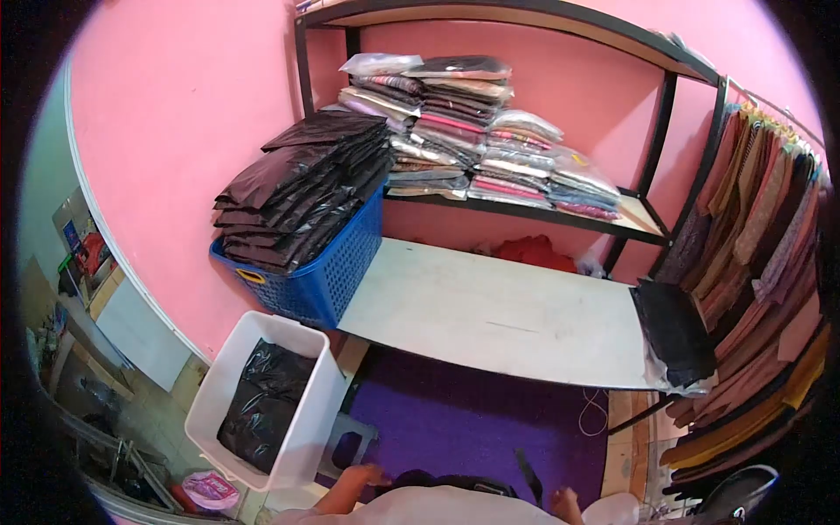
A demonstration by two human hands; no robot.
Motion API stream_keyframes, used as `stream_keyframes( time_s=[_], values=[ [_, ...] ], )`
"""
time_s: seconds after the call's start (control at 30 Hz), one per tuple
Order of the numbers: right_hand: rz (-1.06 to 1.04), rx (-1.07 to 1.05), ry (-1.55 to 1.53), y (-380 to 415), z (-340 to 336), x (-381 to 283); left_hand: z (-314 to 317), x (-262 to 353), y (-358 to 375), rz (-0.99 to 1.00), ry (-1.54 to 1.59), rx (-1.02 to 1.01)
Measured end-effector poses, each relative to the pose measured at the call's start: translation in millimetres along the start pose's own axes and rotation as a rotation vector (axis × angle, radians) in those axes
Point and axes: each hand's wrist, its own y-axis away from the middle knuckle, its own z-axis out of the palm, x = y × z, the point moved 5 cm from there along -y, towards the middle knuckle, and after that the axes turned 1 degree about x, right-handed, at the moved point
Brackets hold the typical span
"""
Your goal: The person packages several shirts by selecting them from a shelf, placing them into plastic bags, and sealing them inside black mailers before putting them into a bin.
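Observation:
My left hand (363, 477) is low in the view beside my body, near the white bin (328, 389). Its fingers are loosely apart with nothing in them. My right hand (565, 500) shows at the bottom edge, small and partly cut off; it seems open and holds nothing that I can see. Close to it a black strap (528, 477) sticks up at my waist. Inside the white bin lie black plastic packages (267, 407). A blue basket (346, 271) behind it is heaped with more black plastic packages (306, 188).
A white table (490, 297) spans the middle, with a stack of black plastic bags (672, 328) at its right end. Clear-wrapped folded clothes (472, 140) fill the shelf behind. Garments (752, 201) hang at right. A purple mat (472, 420) covers the floor.

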Motion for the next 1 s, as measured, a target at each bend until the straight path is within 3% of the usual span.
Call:
stream_keyframes(
  time_s=[0.03, 0.07, 0.13, 0.17, 0.23, 0.3, 0.4, 0.43, 0.47, 0.63, 0.73, 0.8, 0.83, 0.9, 0.93, 1.0],
  values=[
    [-0.006, -0.005, 0.002, 15.0, 7.6, -13.8, -4.5, 20.4, 18.4, -0.044, -0.168, -0.277],
    [-0.023, -0.024, 0.009, 17.0, 7.6, -19.3, -3.3, 25.6, 25.8, -0.043, -0.168, -0.270],
    [-0.055, -0.062, 0.021, 27.4, 10.4, -19.8, -21.1, 46.6, 37.5, 0.451, -0.034, 0.198],
    [-0.068, -0.080, 0.024, 36.8, 13.0, -13.7, -18.0, 44.4, 10.3, 0.451, -0.038, 0.199],
    [-0.088, -0.110, 0.026, 65.3, 29.5, 0.1, -16.9, 11.9, -83.8, 0.090, -0.117, 0.110],
    [-0.130, -0.072, 0.094, 56.2, 42.2, 7.6, -38.0, 15.7, -122.7, 0.162, -0.200, 0.283],
    [-0.070, 0.062, 0.023, 18.4, 80.5, -22.2, -94.2, 73.6, -127.4, 0.248, -0.190, 0.420],
    [-0.078, 0.062, 0.019, 14.7, 88.2, -33.3, -114.4, 95.4, -122.0, 0.295, -0.183, 0.591],
    [-0.168, -0.015, 0.090, 23.9, 106.1, -48.4, -132.4, 112.6, -120.1, 0.340, -0.170, 0.762],
    [-0.414, -0.232, 0.057, 17.8, 133.6, -119.3, -185.0, 171.0, -159.2, 0.449, -0.125, 0.864],
    [-0.535, -0.079, 0.046, 34.8, 137.2, -162.6, -208.1, 199.9, -190.0, 0.492, -0.131, 0.845],
    [-0.829, 0.104, 0.189, 41.0, 139.8, -196.0, -222.1, 218.8, -210.0, 0.554, -0.116, 0.817],
    [-0.826, 0.111, 0.180, 42.2, 147.6, -204.8, -227.9, 227.3, -222.1, 0.565, -0.137, 0.795],
    [-1.179, 0.158, 0.307, 62.4, 173.1, -233.7, -238.2, 241.8, -244.8, 0.579, -0.168, 0.777],
    [-1.171, 0.167, 0.302, 63.4, 186.9, -240.9, -241.1, 248.1, -252.8, 0.588, -0.194, 0.764],
    [-1.509, 0.329, 0.548, 86.3, 224.0, -260.7, -244.3, 260.0, -264.8, 0.573, -0.187, 0.707]
  ],
)
